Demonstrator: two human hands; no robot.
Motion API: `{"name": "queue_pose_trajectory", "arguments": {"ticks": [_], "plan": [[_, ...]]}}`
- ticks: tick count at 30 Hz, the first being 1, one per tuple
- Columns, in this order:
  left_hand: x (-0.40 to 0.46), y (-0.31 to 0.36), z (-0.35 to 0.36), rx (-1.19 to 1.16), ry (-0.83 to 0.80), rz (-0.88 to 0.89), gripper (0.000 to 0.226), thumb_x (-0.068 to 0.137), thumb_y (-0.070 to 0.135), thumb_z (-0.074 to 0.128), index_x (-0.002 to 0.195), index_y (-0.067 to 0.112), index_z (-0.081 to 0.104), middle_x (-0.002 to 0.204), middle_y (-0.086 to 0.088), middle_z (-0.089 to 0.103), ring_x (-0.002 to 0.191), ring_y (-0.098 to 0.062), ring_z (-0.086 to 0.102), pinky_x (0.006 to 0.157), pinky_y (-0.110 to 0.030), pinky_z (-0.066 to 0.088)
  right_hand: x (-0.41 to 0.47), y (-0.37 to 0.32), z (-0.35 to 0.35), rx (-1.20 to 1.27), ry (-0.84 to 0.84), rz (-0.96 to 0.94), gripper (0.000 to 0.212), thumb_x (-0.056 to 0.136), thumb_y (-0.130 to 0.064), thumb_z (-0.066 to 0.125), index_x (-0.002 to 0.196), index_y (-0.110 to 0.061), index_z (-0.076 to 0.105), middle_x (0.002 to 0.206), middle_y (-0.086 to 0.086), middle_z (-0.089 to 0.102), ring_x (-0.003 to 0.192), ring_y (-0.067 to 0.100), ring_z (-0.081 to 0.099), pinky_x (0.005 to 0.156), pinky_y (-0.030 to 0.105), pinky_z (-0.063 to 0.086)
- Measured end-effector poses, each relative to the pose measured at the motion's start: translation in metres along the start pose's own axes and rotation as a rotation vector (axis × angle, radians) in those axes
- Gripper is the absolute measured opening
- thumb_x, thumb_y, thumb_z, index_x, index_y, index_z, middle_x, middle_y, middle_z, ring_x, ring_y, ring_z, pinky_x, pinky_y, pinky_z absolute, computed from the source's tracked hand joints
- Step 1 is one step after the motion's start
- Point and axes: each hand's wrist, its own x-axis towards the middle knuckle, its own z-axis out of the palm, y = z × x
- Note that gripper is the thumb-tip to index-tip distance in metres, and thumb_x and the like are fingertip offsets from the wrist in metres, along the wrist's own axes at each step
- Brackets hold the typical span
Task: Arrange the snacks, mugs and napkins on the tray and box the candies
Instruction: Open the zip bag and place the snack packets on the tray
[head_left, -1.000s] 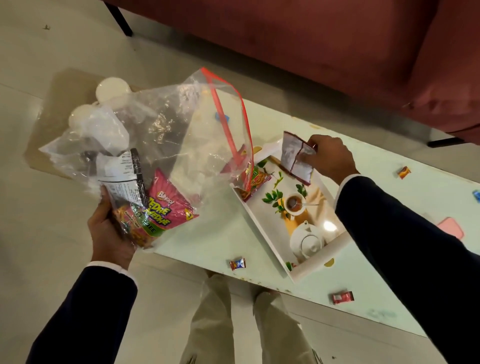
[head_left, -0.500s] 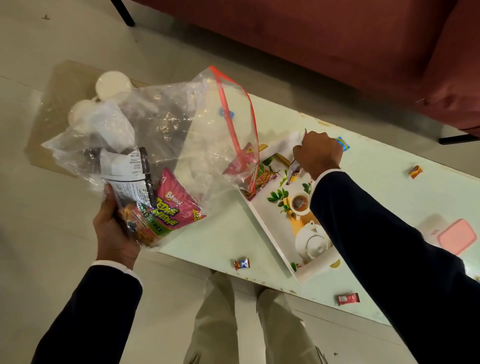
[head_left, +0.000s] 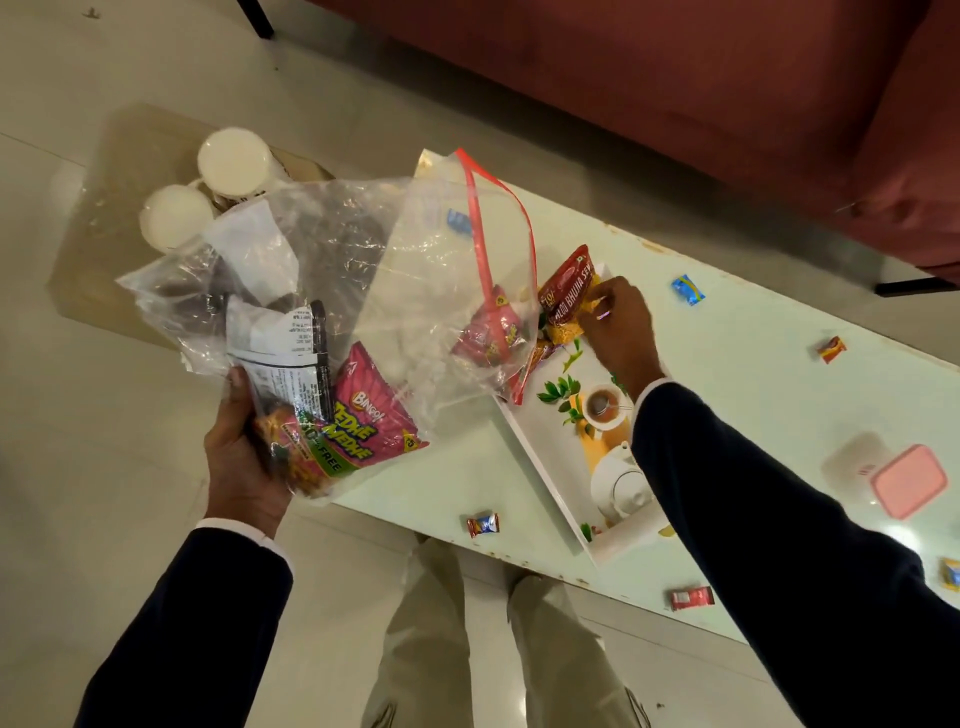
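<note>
My left hand (head_left: 244, 462) holds up a clear zip bag (head_left: 332, 291) with a red seal strip; a pink Bingo snack packet (head_left: 371, 426) and other packets lie inside it. My right hand (head_left: 618, 332) rests at the far end of the white printed tray (head_left: 540, 462), fingers pinched on a red-and-yellow snack packet (head_left: 569, 291) that lies there. Another pink packet (head_left: 491, 332) shows through the bag beside it. Two white mugs (head_left: 234, 166) stand on the far left. Wrapped candies lie scattered on the table: blue (head_left: 687, 290), orange-red (head_left: 831, 349), red-blue (head_left: 482, 525), red (head_left: 691, 597).
The pale green table (head_left: 769, 395) runs diagonally, with a red sofa (head_left: 675, 88) behind it. A pink-lidded box (head_left: 909, 480) sits at the right beside a translucent container (head_left: 852, 462). A brown mat (head_left: 119, 218) lies under the mugs. My legs stand at the table's near edge.
My right hand has lowered a snack packet onto the far end of the tray, turned it printed side up, and still pinches it. The bag in my left hand has barely moved.
</note>
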Motion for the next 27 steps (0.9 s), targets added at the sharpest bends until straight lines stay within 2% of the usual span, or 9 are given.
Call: {"name": "queue_pose_trajectory", "arguments": {"ticks": [3,6,10,15,18,20,22,24,27], "plan": [[-0.001,-0.003,-0.001,-0.003,0.006,0.002,0.057,0.108,0.046,0.035,0.155,0.014,0.043,0.158,-0.013,0.047,0.144,-0.032,0.048,0.120,-0.055,0.035,-0.027,-0.001,0.014,0.060,-0.187,-0.223,0.044,0.088,-0.031,0.076,0.126,-0.022,0.057,0.119,-0.007,0.055,0.097,-0.003,0.055,0.080,0.015,0.047],[-0.001,-0.003,-0.004,0.003,0.006,0.001,0.057,0.108,0.046,0.036,0.155,0.014,0.043,0.158,-0.012,0.047,0.144,-0.032,0.047,0.120,-0.055,0.034,-0.041,-0.008,0.034,-0.074,-0.256,-0.238,0.067,0.083,-0.039,0.080,0.140,-0.024,0.049,0.136,-0.001,0.051,0.118,0.017,0.057,0.091,0.039,0.055],[0.000,-0.001,-0.008,0.025,-0.001,0.000,0.057,0.108,0.046,0.040,0.154,0.014,0.045,0.156,-0.011,0.049,0.144,-0.031,0.048,0.116,-0.051,0.042,-0.043,-0.019,0.053,-0.187,-0.176,-0.002,0.039,0.092,-0.041,0.063,0.123,-0.018,0.058,0.133,0.006,0.052,0.115,0.034,0.059,0.087,0.047,0.052],[0.000,0.002,-0.011,0.042,0.008,0.006,0.059,0.105,0.048,0.045,0.154,0.014,0.045,0.156,-0.012,0.049,0.143,-0.031,0.049,0.119,-0.054,0.037,-0.048,-0.023,0.052,-0.061,-0.092,0.168,0.040,0.094,-0.039,0.060,0.125,-0.016,0.052,0.128,0.010,0.057,0.109,0.039,0.064,0.088,0.047,0.050],[-0.003,0.000,-0.008,0.053,0.012,0.000,0.064,0.100,0.049,0.052,0.154,0.014,0.046,0.155,-0.013,0.050,0.142,-0.032,0.050,0.116,-0.052,0.042,-0.048,-0.031,0.037,0.088,-0.067,0.168,0.038,0.091,-0.037,0.066,0.121,-0.018,0.052,0.120,0.004,0.063,0.105,0.030,0.066,0.087,0.047,0.056],[-0.004,-0.002,-0.006,0.043,0.001,-0.014,0.062,0.101,0.047,0.050,0.153,0.013,0.046,0.154,-0.014,0.052,0.141,-0.033,0.051,0.113,-0.051,0.045,-0.054,-0.041,0.019,0.321,-0.065,0.103,0.023,0.093,-0.030,0.070,0.110,-0.021,0.058,0.102,-0.005,0.068,0.094,0.013,0.069,0.073,0.031,0.057],[-0.005,-0.006,-0.003,0.032,0.009,-0.032,0.058,0.105,0.043,0.043,0.154,0.012,0.045,0.154,-0.015,0.051,0.140,-0.033,0.052,0.113,-0.050,0.046,-0.070,-0.051,-0.005,0.612,-0.157,0.052,0.013,0.092,-0.017,0.068,0.102,-0.026,0.068,0.087,-0.006,0.074,0.077,0.004,0.071,0.064,0.022,0.055],[-0.010,-0.010,0.003,0.020,0.012,-0.077,0.058,0.106,0.042,0.040,0.155,0.010,0.044,0.154,-0.016,0.051,0.136,-0.031,0.055,0.110,-0.047,0.049,-0.090,-0.056,-0.032,0.760,-0.298,-0.019,0.030,0.090,0.000,0.066,0.095,-0.027,0.077,0.083,-0.005,0.078,0.070,0.005,0.073,0.060,0.019,0.055],[-0.017,-0.019,0.011,0.059,-0.048,-0.096,0.060,0.103,0.042,0.042,0.153,0.009,0.045,0.150,-0.016,0.055,0.136,-0.032,0.056,0.109,-0.047,0.050,-0.107,-0.060,-0.062,0.820,-0.608,-0.131,0.028,0.088,0.010,0.067,0.112,-0.004,0.074,0.095,0.007,0.078,0.079,0.014,0.075,0.065,0.022,0.058]]}}
